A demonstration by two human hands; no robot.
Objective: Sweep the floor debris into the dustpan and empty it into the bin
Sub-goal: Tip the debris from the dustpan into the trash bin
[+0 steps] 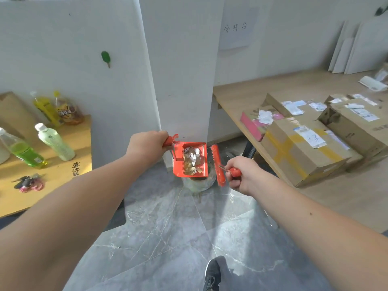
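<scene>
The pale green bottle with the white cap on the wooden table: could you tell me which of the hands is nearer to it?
Left. The left hand, gripping the red plastic dustpan, is just right of the pale green bottle; the right hand holds the red brush farther right.

Red dustpan [190, 159] holding paper debris [192, 159] hangs over the plastic-lined bin [199, 182], red brush [218, 164] just beside it
</scene>
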